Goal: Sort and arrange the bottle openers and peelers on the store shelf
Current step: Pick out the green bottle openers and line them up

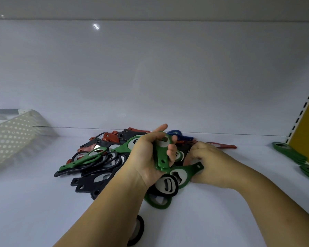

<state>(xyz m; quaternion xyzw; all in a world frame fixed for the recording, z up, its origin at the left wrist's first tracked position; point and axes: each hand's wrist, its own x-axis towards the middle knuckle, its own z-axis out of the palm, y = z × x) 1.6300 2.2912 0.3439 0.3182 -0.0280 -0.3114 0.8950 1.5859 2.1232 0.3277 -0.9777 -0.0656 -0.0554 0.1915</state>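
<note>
- Nearest, a black ring-shaped plastic opener [138, 230] lies on the white shelf board [34, 211], partly hidden by the left forearm
- The left hand [146, 157] has its fingers curled round a small stack of green plastic bottle openers [161, 157], handles pointing down towards the wrist
- Just right of it, the right hand [210, 164] pinches the handle tip of a loose green opener [184, 172]; its long axis runs from that tip down-left to its metal-lined head, so the held stack sits just up-left
- Behind lies the mixed pile of black, red and blue openers [89, 184]
- Farthest right, a sorted green row [291, 154]; far left, a white perforated basket [12, 139]
</note>
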